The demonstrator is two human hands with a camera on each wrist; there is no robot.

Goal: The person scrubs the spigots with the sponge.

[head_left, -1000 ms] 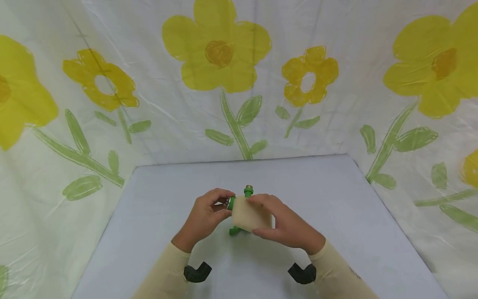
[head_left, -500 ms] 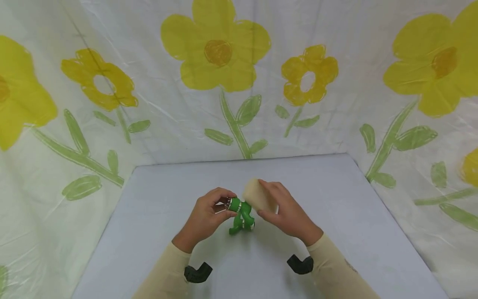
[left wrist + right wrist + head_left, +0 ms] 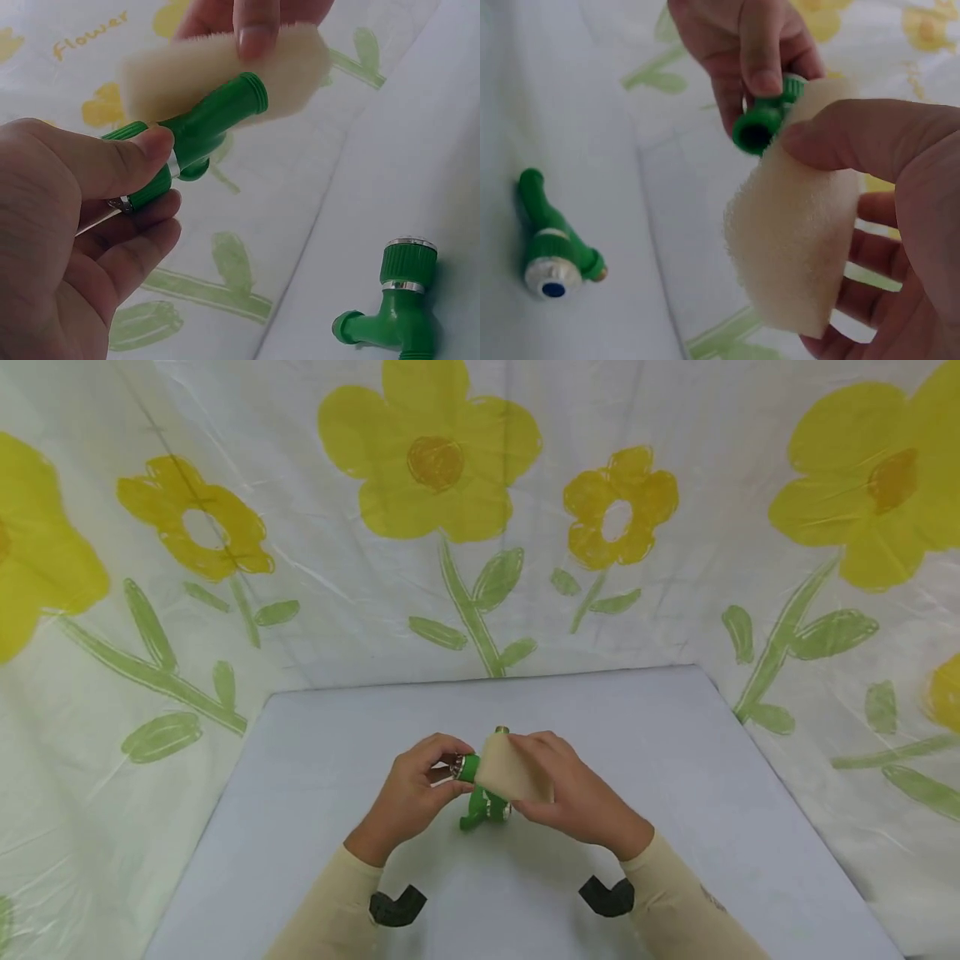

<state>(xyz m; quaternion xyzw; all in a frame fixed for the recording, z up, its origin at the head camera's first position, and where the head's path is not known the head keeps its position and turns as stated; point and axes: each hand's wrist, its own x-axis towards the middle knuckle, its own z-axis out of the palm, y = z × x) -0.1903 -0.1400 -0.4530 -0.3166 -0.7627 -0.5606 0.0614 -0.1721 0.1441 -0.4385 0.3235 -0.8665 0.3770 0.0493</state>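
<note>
My left hand (image 3: 412,789) pinches a green plastic tap (image 3: 225,109) by its ribbed knob, between thumb and fingers. In the left wrist view its threaded end points up and to the right. My right hand (image 3: 577,793) holds a cream sponge pad (image 3: 795,225), thumb on one face and fingers behind the other. The pad lies against or just beside the held tap, covering much of it in the head view; exact contact is hard to tell. A second green tap (image 3: 401,315) lies on the table below the hands, its silver cap with a blue dot (image 3: 553,289) showing.
The white tabletop (image 3: 337,727) reaches back to a white curtain (image 3: 315,635) printed with yellow flowers, which also stands at both sides. Each forearm carries a black curved piece (image 3: 397,906) near the wrist.
The right hand lifted the sponge up and right off the held tap, tilting it, then brought it back left and down over the tap. The left hand and the tap on the table stayed put.
</note>
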